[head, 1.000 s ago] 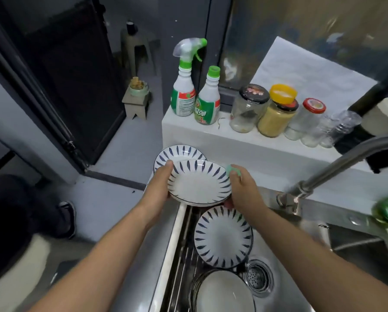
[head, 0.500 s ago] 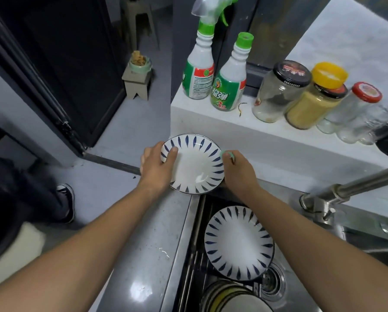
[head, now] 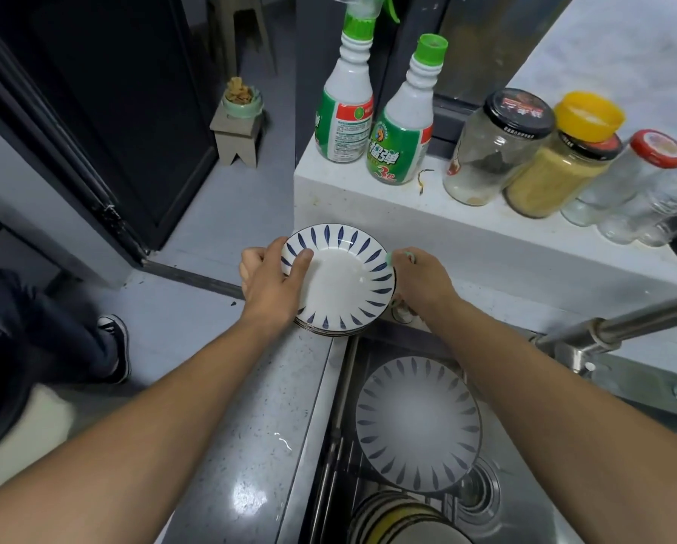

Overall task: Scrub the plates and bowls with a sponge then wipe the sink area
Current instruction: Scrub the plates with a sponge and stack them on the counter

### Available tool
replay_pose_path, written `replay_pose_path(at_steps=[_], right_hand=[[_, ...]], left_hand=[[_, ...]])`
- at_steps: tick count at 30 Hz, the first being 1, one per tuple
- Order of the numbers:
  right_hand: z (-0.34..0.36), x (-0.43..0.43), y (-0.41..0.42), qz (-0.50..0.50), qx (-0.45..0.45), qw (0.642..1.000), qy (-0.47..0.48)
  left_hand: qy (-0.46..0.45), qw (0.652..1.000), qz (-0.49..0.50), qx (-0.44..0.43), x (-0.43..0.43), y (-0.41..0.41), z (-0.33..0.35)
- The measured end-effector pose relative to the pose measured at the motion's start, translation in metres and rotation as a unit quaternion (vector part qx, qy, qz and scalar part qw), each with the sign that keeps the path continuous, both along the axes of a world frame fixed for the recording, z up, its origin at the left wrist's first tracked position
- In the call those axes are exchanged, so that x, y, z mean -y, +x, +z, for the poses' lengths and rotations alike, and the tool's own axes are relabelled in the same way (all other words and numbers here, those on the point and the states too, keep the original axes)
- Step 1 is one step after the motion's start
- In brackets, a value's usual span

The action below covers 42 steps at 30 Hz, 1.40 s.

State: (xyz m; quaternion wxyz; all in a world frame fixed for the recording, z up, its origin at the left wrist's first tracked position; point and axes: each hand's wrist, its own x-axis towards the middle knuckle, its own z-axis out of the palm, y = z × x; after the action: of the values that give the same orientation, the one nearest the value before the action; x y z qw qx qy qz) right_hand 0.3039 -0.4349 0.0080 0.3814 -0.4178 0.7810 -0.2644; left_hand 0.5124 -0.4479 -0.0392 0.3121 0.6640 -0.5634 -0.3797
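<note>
Beside the sink point(head: 341, 386) — left hand point(head: 268, 282) gripping plate point(head: 340, 284), right hand point(head: 423, 282) clutching sponge point(head: 397, 256)

Green-capped bottles: two, the spray bottle point(head: 346, 111) and the squeeze bottle point(head: 403, 143). Lidded jars: three, the black-lidded jar point(head: 493, 151), yellow-lidded jar point(head: 556, 170) and red-lidded jar point(head: 623, 174). Fully visible patterned plates: two, the counter plate point(head: 344, 284) and sink plate point(head: 417, 422). One sponge point(head: 391, 256).

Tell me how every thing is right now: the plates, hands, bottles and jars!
top plate, face up on a stack on the counter
left hand, grips the top plate's left edge
right hand, holds a green sponge by the plate's right edge
sink plate, face up in the sink
spray bottle, upright
green-capped bottle, upright, capped
black-lidded jar, lid on, nearly empty
yellow-lidded jar, lid on, mostly full
</note>
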Motion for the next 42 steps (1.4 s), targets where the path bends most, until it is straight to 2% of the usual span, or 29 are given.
replay_pose_path(at_steps=[5, 9, 14, 15, 17, 18, 20, 24, 29, 34, 42], right_hand=[[0.001, -0.018, -0.003, -0.095, 0.009, 0.992, -0.082], [0.011, -0.032, -0.006, -0.144, 0.081, 0.979, -0.118], [0.023, -0.077, -0.031, -0.106, 0.113, 0.986, -0.062], [0.022, -0.090, -0.038, -0.088, 0.097, 0.990, -0.062], [0.016, -0.116, -0.054, -0.027, 0.008, 0.998, -0.063], [0.013, -0.129, -0.062, 0.000, -0.042, 0.997, -0.062], [0.007, -0.154, -0.072, 0.027, -0.112, 0.992, -0.043], [-0.013, -0.193, -0.081, 0.017, -0.105, 0.994, 0.007], [-0.028, -0.210, -0.073, -0.003, -0.110, 0.994, 0.021], [-0.036, -0.220, -0.066, -0.022, -0.110, 0.993, 0.034], [-0.033, -0.225, -0.066, -0.042, -0.061, 0.997, 0.034]], left_hand=[[-0.020, 0.999, 0.010, 0.045, -0.001, -0.001, 0.000], [-0.017, 0.998, 0.040, 0.052, -0.002, -0.004, 0.005], [-0.109, 0.988, 0.090, 0.068, -0.033, -0.016, 0.030], [-0.140, 0.985, 0.078, 0.060, -0.046, -0.022, 0.036], [-0.168, 0.986, 0.018, 0.011, -0.077, -0.035, 0.045], [-0.145, 0.989, -0.019, -0.024, -0.092, -0.042, 0.047], [-0.045, 0.992, -0.093, -0.072, -0.118, -0.056, 0.047], [0.161, 0.968, -0.167, -0.090, -0.136, -0.081, 0.032], [0.319, 0.928, -0.164, -0.099, -0.130, -0.098, -0.002], [0.357, 0.923, -0.106, -0.095, -0.130, -0.104, -0.016], [0.349, 0.926, -0.098, -0.102, -0.135, -0.107, -0.007]])
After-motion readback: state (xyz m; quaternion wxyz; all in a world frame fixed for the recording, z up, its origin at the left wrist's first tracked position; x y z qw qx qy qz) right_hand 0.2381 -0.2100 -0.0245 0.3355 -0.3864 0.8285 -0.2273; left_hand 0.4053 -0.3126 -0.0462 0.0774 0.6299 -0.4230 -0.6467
